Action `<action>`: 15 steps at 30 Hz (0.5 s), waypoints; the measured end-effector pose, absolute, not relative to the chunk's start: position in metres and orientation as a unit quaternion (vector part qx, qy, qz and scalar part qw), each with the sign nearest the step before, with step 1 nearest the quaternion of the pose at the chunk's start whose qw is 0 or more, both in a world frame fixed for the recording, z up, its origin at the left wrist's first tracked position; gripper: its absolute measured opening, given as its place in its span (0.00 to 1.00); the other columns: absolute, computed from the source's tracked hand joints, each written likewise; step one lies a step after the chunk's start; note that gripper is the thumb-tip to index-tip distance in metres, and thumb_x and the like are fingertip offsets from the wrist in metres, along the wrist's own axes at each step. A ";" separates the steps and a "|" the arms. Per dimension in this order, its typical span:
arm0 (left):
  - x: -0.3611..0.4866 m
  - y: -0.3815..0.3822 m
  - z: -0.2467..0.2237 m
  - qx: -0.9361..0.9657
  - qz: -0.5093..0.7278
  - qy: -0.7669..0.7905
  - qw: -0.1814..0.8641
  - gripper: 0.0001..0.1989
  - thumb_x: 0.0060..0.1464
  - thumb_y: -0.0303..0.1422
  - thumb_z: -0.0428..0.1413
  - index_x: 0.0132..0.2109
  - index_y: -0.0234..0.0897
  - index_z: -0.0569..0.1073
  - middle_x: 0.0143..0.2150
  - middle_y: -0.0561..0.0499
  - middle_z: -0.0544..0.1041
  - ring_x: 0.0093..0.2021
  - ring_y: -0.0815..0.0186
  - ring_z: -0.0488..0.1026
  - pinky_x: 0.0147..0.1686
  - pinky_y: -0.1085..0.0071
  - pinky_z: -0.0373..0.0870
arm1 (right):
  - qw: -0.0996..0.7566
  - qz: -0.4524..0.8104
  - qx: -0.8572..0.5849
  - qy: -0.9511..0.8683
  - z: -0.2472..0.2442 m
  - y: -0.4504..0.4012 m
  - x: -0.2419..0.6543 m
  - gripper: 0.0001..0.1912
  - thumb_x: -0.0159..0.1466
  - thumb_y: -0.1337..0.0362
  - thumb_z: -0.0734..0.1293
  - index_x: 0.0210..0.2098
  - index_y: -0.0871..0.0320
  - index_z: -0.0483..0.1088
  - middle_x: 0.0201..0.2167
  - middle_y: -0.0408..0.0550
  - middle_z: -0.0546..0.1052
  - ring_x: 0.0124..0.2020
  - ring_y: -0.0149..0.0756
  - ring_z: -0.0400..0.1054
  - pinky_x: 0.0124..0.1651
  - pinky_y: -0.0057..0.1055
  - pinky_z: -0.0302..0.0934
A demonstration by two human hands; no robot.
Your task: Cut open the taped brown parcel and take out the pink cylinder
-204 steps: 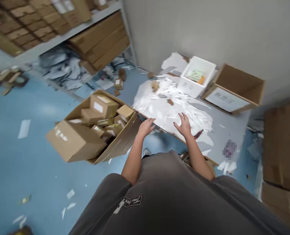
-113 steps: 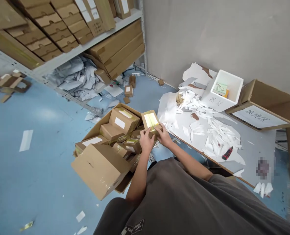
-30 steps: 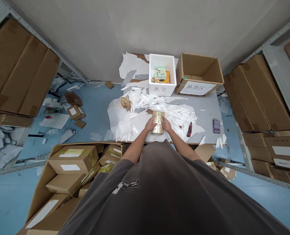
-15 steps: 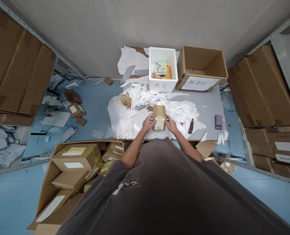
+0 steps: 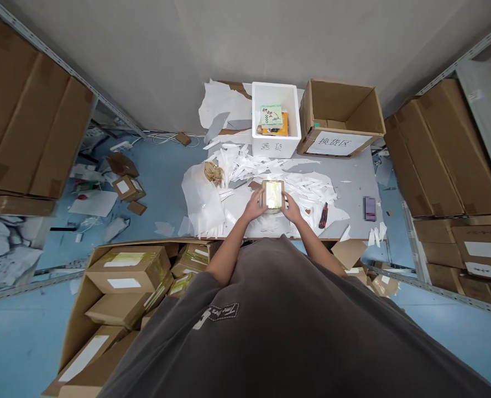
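Between my two hands is a small cardboard box [image 5: 273, 194] with a white label and shiny yellowish tape across the side facing me. My left hand [image 5: 255, 206] grips its left side, and my right hand [image 5: 291, 208] grips its right side. White paper strips [image 5: 307, 190] lie around and behind the box on the grey table [image 5: 355, 188]. A red and black utility knife [image 5: 323, 215] rests on the table to the right of my right hand. Crumpled brown paper [image 5: 213, 172] and a sheet of translucent plastic [image 5: 202, 199] lie to the left.
A white foam bin [image 5: 275, 146] holding small packages and an open cardboard carton [image 5: 340, 145] stand at the table's back. A phone [image 5: 369, 208] lies at the right. A large carton [image 5: 73, 326] of taped boxes stands at my left. Shelves of cartons [image 5: 453, 149] flank both sides.
The box has been turned in my hands, so its labelled side now faces up toward me. Both hands have shifted slightly to the right with it.
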State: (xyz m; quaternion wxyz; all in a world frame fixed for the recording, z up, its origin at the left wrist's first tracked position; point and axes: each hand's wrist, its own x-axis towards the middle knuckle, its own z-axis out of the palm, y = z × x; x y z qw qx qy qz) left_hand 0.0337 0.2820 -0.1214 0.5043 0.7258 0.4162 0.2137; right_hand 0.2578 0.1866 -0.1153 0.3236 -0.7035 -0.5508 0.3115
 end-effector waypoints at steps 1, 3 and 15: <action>0.031 0.277 -0.122 0.732 0.198 0.398 0.516 0.46 0.61 0.42 0.63 0.82 0.46 0.55 0.81 0.42 0.58 0.77 0.45 0.61 0.66 0.54 0.74 | 0.310 0.320 -0.702 -0.556 -0.116 0.178 0.255 0.46 0.64 0.61 0.65 0.81 0.52 0.55 0.75 0.52 0.67 0.70 0.55 0.67 0.72 0.57 0.65; 0.029 0.270 -0.121 0.735 0.177 0.388 0.527 0.49 0.60 0.38 0.63 0.83 0.47 0.52 0.80 0.43 0.61 0.74 0.47 0.65 0.67 0.54 0.73 | 0.290 0.331 -0.706 -0.555 -0.117 0.164 0.249 0.47 0.65 0.62 0.64 0.82 0.53 0.52 0.75 0.54 0.67 0.70 0.55 0.67 0.70 0.55 0.67; 0.054 0.294 -0.115 0.664 0.165 0.513 0.519 0.43 0.71 0.47 0.55 0.84 0.43 0.48 0.69 0.41 0.77 0.60 0.49 0.80 0.60 0.55 0.75 | 0.265 0.345 -0.724 -0.536 -0.111 0.213 0.262 0.40 0.72 0.55 0.64 0.80 0.57 0.57 0.71 0.55 0.72 0.68 0.57 0.69 0.72 0.54 0.65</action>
